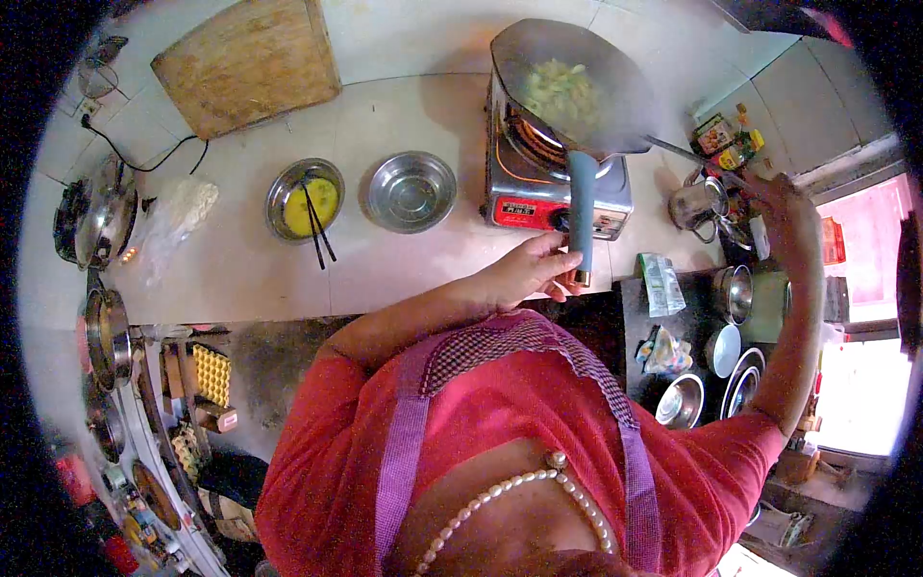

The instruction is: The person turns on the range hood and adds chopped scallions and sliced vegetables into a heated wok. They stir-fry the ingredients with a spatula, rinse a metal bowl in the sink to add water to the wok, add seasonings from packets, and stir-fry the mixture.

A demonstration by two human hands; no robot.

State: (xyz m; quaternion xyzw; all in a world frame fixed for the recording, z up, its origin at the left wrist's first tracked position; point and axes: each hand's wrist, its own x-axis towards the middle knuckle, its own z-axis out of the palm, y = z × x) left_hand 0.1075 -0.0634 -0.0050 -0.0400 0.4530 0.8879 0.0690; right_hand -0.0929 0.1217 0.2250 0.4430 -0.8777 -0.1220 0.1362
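Observation:
A dark wok (514,50) with a blue-grey handle (583,192) sits on the stove (505,173), with pale green chopped food (562,91) and steam inside. My left hand (524,271) is closed at the end of that handle, thumb on top and fingers below. Over on the right, my right hand (784,204) is closed around a long thin-handled utensil (690,154). Its far end reaches the wok's right rim, and its head cannot be made out.
Left of the stove stand a metal bowl (449,204) with clear liquid and another bowl (276,213) of yellow beaten egg with black chopsticks (313,226). A cutting board (245,67) leans on the wall. Metal cup (694,204), bottles (740,149) and several bowls (681,399) stand right.

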